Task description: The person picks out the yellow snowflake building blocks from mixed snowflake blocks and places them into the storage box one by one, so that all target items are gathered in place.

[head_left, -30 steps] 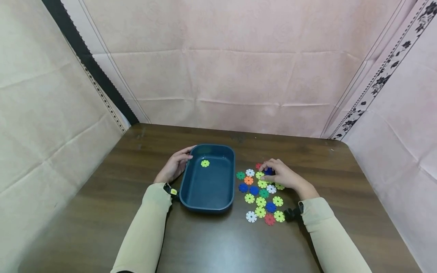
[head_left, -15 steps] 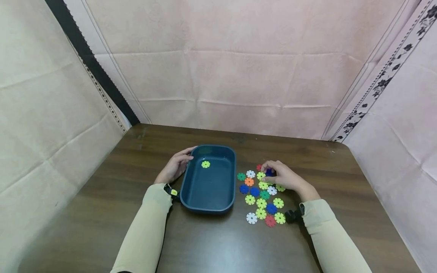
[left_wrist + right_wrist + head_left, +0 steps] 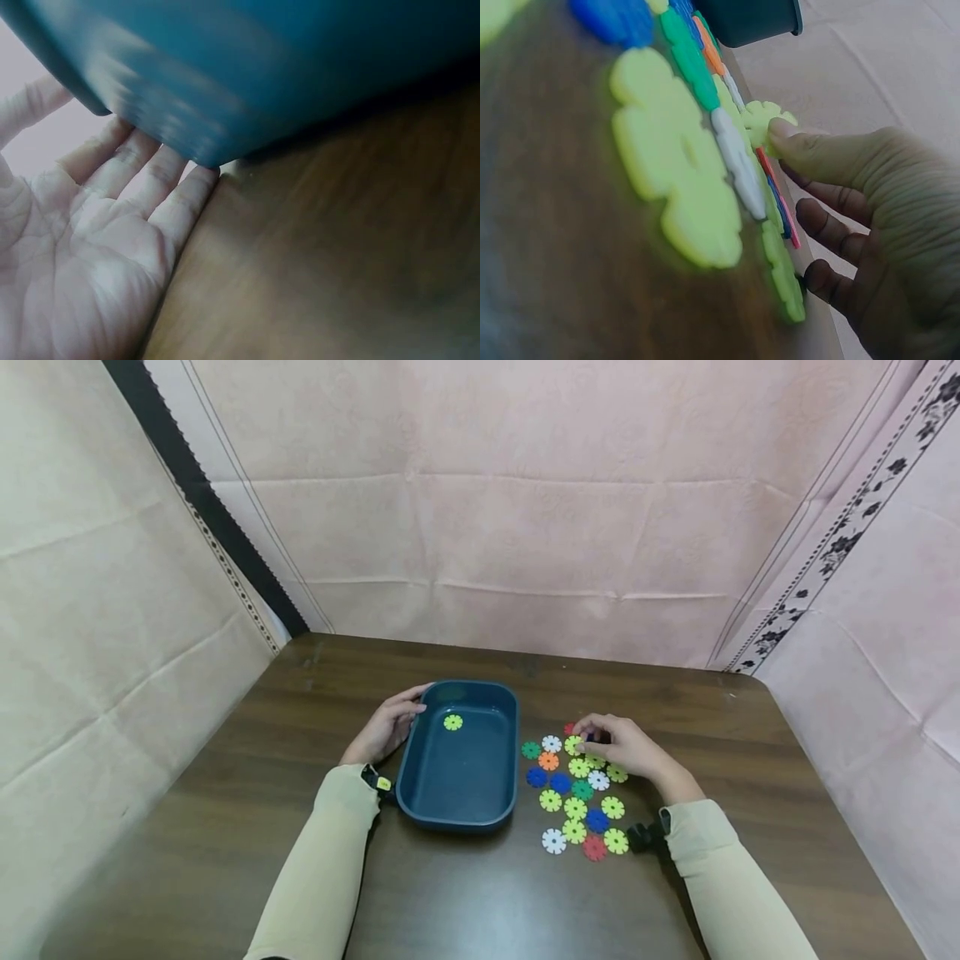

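Observation:
My left hand [image 3: 387,725] holds the far left side of a deep blue rectangular tray [image 3: 459,785]. In the left wrist view, its fingers [image 3: 154,176] reach against the tray's underside edge. Inside the tray lies one yellow-green notched plastic disc [image 3: 453,722]. Over the far end of a group of similar discs, my right hand [image 3: 626,745] pinches another yellow-green disc [image 3: 761,120], which stands up at the thumb tip in the right wrist view. The other fingers are bent and hold nothing. A blue disc under this hand is mostly hidden.
Several flat notched discs lie to the right of the tray, including an orange one [image 3: 548,761], a green one [image 3: 530,750], a white one [image 3: 553,841] and a red one [image 3: 595,848]. The brown wooden table [image 3: 360,652] ends at a cloth backdrop [image 3: 480,535].
My right hand has shifted slightly down and closer over the blue disc, hiding more of it, with the thumb at the yellow-green disc. The left hand and tray have stayed put.

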The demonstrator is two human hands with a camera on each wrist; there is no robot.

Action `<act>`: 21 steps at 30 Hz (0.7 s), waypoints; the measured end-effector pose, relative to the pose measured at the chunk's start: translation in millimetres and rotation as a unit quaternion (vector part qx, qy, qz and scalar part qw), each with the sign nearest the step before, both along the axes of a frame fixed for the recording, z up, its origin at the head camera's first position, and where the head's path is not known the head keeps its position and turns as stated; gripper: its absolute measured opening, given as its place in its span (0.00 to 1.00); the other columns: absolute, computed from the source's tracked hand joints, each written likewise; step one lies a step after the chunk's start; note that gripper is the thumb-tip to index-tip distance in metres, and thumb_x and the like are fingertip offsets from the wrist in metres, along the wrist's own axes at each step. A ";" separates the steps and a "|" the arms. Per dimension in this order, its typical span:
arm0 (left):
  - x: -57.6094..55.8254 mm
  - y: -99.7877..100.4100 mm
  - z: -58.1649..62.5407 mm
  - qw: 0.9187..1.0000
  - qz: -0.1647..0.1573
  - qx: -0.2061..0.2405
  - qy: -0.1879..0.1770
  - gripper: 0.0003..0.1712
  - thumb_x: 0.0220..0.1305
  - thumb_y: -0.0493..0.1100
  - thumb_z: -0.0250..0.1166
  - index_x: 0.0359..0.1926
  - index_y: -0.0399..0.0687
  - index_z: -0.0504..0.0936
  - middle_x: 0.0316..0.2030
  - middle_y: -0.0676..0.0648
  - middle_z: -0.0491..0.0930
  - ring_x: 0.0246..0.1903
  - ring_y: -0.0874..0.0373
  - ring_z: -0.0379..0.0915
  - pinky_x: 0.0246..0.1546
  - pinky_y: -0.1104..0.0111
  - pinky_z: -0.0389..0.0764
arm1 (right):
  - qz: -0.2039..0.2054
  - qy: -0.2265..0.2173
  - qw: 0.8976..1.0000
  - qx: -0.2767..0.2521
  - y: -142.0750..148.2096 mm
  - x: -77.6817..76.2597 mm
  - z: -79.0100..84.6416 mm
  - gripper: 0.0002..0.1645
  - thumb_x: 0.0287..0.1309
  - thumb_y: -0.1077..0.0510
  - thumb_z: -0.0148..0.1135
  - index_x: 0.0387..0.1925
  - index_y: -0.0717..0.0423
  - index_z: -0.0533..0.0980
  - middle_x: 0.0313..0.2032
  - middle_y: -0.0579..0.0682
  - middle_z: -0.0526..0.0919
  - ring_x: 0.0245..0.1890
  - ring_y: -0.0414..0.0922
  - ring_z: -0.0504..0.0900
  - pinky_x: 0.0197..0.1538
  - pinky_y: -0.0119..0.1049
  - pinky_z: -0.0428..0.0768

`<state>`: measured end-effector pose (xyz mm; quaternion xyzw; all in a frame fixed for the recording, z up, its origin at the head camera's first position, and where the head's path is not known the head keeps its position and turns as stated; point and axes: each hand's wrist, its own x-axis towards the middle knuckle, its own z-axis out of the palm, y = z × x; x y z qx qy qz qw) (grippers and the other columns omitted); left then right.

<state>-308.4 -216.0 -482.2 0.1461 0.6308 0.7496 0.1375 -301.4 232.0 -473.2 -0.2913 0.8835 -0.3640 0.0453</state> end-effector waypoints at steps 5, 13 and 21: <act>-0.2 0.0 0.0 1.000 -0.001 0.002 0.002 0.29 0.75 0.39 0.53 0.75 0.45 0.65 0.70 0.40 0.68 0.65 0.47 0.70 0.57 0.62 0.77 | 0.002 -0.006 1.000 -0.012 -0.5 0.9 3.0 0.05 0.66 0.54 0.66 0.43 0.46 0.82 0.34 0.43 0.81 0.35 0.46 0.76 0.36 0.38 0.77; -0.6 -1.0 1.4 1.000 -0.001 0.000 0.003 0.29 0.75 0.38 0.53 0.75 0.45 0.65 0.68 0.42 0.71 0.63 0.48 0.71 0.57 0.63 0.77 | 0.002 0.003 1.000 -0.029 -0.9 1.3 4.0 0.05 0.66 0.52 0.67 0.41 0.45 0.83 0.35 0.43 0.83 0.35 0.45 0.78 0.37 0.38 0.78; -1.2 -0.1 1.3 1.000 0.008 -0.005 -0.009 0.29 0.75 0.38 0.53 0.74 0.45 0.66 0.68 0.41 0.71 0.62 0.50 0.72 0.56 0.63 0.77 | -0.007 0.013 0.999 -0.033 0.0 0.9 3.4 0.04 0.65 0.53 0.67 0.40 0.45 0.83 0.35 0.43 0.83 0.34 0.45 0.78 0.36 0.37 0.78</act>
